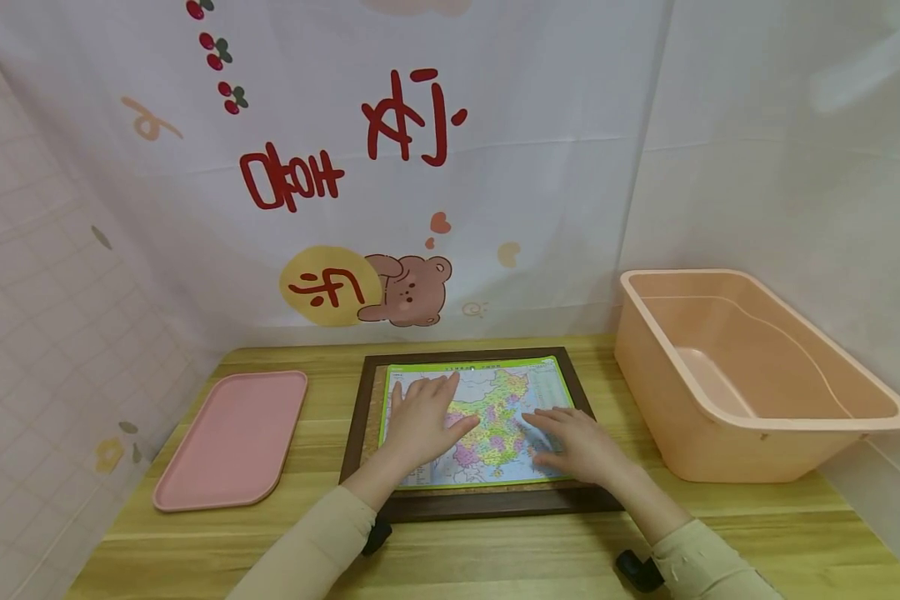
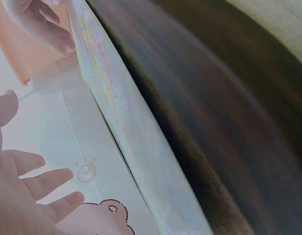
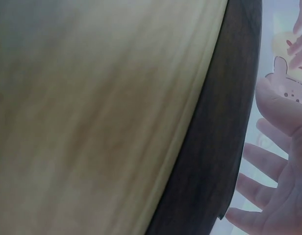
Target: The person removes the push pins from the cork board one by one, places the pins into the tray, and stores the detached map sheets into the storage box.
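A colourful map sheet with a green border (image 1: 495,408) lies inside a dark wooden frame (image 1: 487,504) that has a cork-like backing. My left hand (image 1: 420,421) is over the left part of the map, fingers spread. Over the lower right part is my right hand (image 1: 581,446), its fingers extended and parted. Neither hand grips anything; whether fingertips touch the sheet I cannot tell. In the left wrist view, the left hand (image 2: 33,181) shows spread fingers beside the map (image 2: 126,122). The right wrist view shows the right hand (image 3: 278,166) by the dark frame edge (image 3: 210,117).
A pink tray (image 1: 232,442) lies on the wooden table (image 1: 495,558) at the left. On the right stands a large peach plastic tub (image 1: 720,433). Behind the table hangs a white cloth (image 1: 540,167) printed with red characters and a bear.
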`<state>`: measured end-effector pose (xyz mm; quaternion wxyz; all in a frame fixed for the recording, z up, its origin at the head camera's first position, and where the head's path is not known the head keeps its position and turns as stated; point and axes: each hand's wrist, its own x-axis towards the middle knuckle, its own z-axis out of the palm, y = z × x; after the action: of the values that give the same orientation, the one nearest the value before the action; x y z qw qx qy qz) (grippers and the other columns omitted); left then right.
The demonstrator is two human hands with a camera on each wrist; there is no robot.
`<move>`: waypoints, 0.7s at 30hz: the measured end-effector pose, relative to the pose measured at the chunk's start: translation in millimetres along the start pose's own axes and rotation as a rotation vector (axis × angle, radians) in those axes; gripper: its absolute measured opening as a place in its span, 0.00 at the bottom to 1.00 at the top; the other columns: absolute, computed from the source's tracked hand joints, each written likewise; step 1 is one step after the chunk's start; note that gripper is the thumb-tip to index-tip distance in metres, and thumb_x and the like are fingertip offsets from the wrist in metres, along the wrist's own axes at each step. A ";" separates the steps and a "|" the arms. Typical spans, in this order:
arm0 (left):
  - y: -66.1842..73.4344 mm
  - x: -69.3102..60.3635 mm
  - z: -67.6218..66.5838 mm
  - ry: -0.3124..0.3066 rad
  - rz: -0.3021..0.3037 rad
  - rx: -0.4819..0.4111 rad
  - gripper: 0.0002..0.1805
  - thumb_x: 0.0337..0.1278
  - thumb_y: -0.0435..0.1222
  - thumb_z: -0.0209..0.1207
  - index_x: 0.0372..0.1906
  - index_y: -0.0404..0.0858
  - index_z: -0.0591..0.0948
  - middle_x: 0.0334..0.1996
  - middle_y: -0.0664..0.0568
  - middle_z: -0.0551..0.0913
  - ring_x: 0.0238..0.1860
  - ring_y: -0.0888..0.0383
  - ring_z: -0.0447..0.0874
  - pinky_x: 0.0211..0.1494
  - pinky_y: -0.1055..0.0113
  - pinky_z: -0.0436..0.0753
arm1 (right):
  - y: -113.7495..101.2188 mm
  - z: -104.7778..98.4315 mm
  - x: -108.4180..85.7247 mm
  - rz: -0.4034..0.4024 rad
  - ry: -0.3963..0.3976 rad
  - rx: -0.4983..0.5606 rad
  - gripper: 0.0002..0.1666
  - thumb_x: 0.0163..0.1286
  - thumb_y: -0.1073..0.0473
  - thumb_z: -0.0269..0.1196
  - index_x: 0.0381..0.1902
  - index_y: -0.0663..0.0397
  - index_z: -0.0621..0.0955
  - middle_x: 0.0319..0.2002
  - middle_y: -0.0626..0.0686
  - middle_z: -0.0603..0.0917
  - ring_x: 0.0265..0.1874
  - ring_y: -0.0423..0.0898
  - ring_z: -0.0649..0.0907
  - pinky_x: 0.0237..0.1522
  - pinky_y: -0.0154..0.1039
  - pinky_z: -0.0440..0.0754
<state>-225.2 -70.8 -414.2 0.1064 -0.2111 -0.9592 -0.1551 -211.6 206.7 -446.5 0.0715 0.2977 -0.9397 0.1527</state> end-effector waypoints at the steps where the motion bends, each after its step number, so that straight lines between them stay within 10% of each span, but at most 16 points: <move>1: 0.0 0.6 0.0 -0.005 -0.002 0.001 0.43 0.63 0.63 0.55 0.74 0.41 0.67 0.66 0.42 0.73 0.66 0.39 0.67 0.67 0.27 0.51 | 0.5 0.3 0.2 -0.005 -0.013 0.003 0.40 0.57 0.50 0.75 0.66 0.56 0.77 0.61 0.61 0.78 0.59 0.65 0.76 0.58 0.67 0.71; 21: 7.6 19.1 4.3 -0.083 -0.050 -0.029 0.40 0.63 0.60 0.58 0.72 0.41 0.70 0.66 0.44 0.73 0.66 0.40 0.67 0.67 0.31 0.55 | 0.0 -2.1 -1.0 0.017 -0.139 0.061 0.34 0.61 0.48 0.72 0.62 0.55 0.80 0.63 0.64 0.75 0.61 0.69 0.73 0.57 0.66 0.72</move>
<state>-239.4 -55.7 -411.1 0.0593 -0.1946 -0.9655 -0.1625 -210.7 207.9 -444.7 -0.0044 0.3017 -0.9397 0.1609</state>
